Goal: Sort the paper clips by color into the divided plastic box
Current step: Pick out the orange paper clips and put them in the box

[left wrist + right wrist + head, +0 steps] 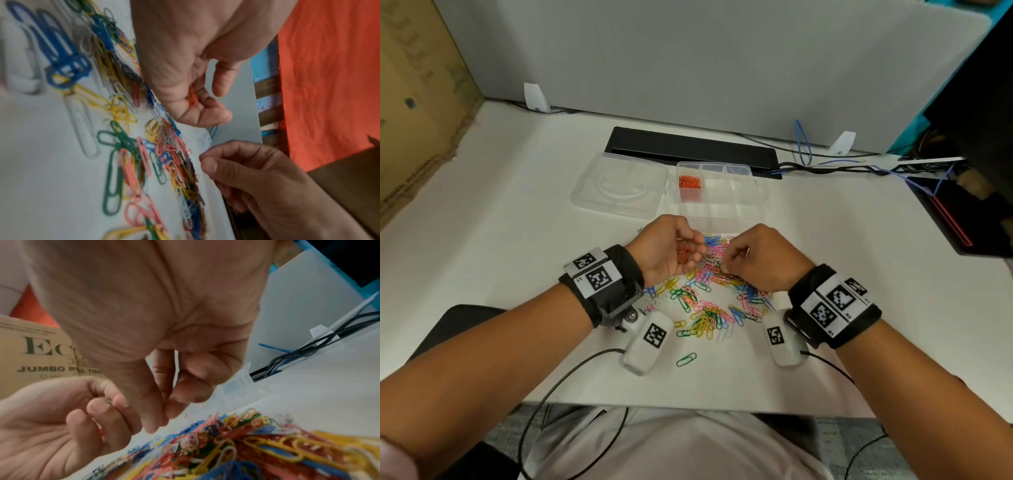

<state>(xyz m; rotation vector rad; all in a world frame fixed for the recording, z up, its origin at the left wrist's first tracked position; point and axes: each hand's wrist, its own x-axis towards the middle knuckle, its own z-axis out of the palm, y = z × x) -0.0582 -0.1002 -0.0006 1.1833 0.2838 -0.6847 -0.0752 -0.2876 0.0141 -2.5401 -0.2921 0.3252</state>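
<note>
Care pays here: left hand (671, 251) cups orange clips (683, 255), so right hand (756, 260), fingertips pinched together, should feed it only orange from pile (717, 301) before box (722, 192).

Orange clips (690, 182), clear box (736, 192)

The cardboard box (30, 353) at the left of the right wrist view carries dark green print — large letters "Ec", cut off by the hand, and below them "JUMBO R LL TISS" (partly hidden). The smaller lines around it are too blurred to read.
</note>
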